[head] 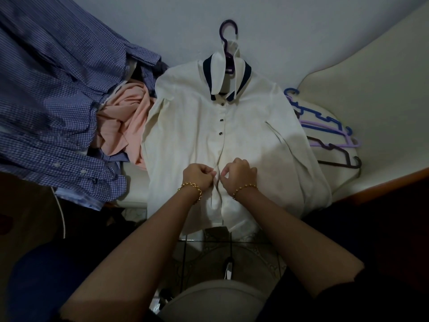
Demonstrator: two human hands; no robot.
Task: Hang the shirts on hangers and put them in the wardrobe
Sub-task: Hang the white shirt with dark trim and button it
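As left hand (194, 175), right hand (238, 173) pinch shirt (197, 126), three hangers (325, 125) beside.

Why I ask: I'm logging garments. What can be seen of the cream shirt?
The cream shirt is long-sleeved, of woven-looking cloth, with a navy collar and dark buttons. It lies flat, front up, collar away from the person, hem hanging over the edge. A purple hanger sits in its neck, hook out. The left hand and right hand pinch its lower front opening. Pink cloth touches one sleeve.
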